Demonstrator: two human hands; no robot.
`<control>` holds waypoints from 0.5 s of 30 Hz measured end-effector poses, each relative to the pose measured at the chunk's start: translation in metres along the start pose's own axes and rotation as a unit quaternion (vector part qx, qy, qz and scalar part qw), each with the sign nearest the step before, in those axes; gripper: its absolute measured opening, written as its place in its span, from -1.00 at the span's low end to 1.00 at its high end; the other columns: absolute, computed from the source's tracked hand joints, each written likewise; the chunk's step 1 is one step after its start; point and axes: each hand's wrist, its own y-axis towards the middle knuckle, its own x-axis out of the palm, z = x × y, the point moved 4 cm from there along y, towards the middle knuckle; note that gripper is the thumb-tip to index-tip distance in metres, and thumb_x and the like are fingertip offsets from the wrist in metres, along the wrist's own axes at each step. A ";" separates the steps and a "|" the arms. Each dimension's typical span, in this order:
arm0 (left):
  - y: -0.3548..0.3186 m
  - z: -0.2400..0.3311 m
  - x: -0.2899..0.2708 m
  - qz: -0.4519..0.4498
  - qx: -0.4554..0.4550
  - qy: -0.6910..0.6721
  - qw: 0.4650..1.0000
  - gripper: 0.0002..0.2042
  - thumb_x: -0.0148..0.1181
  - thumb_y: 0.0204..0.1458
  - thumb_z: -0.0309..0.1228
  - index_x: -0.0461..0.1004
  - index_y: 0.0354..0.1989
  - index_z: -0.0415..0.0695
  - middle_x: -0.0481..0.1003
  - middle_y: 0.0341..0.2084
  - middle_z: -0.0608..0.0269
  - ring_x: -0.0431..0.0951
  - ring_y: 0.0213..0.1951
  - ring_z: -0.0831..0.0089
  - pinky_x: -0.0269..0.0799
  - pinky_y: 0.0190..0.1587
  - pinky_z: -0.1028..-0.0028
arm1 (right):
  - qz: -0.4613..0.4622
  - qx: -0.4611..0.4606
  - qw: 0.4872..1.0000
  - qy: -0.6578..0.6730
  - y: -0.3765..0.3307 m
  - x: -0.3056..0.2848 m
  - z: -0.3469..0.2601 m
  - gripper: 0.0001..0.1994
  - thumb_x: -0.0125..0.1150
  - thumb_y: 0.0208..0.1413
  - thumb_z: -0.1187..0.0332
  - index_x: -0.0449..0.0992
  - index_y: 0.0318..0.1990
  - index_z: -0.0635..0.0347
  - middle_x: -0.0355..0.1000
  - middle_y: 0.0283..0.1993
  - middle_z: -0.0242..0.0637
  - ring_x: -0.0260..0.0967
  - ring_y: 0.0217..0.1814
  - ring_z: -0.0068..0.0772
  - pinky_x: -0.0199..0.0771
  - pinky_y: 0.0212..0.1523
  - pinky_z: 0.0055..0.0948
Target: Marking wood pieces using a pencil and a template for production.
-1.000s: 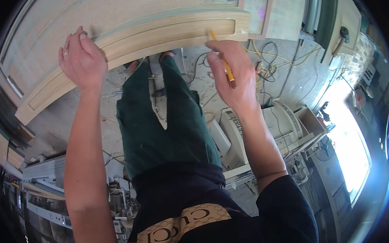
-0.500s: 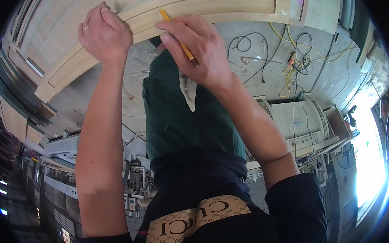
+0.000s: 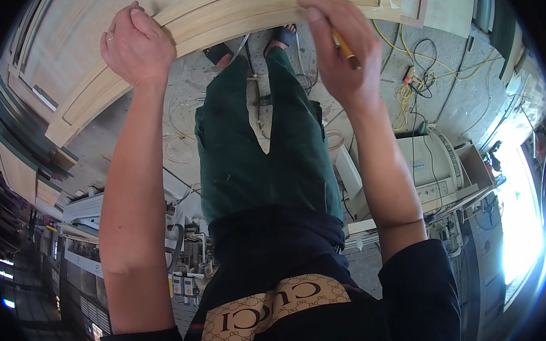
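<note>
A pale wooden panel (image 3: 231, 21) with a grooved border lies across the top of the view. My left hand (image 3: 137, 46) rests over its near edge with the fingers curled closed; what they hold, if anything, is hidden. Farther right, my right hand (image 3: 353, 60) pinches a yellow pencil (image 3: 344, 44) with a dark end towards me. The pencil's other end points away, over the panel, close to its right part.
Long dark green strips (image 3: 16, 129) and boards are stacked at the left. Yellow and black cables (image 3: 407, 91) lie on the grey floor at the right. A white machine (image 3: 425, 160) stands at the right, and more machinery (image 3: 188, 252) behind me. My feet are under the panel's edge.
My right hand has moved right and slightly farther away along the panel, carrying the pencil. My left hand has shifted a little to the left, still closed.
</note>
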 end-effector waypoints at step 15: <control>0.000 0.005 -0.003 -0.025 -0.016 -0.003 1.000 -0.62 -0.13 0.35 -0.25 0.66 -0.02 -0.11 0.68 -0.02 0.15 0.60 0.05 0.07 0.21 0.38 0.16 | 0.017 -0.017 1.000 0.002 -0.001 -0.014 0.011 -0.89 0.27 0.28 0.53 0.67 -0.11 0.28 0.63 -0.18 -0.14 0.59 -0.18 -0.11 0.57 -0.13 -0.31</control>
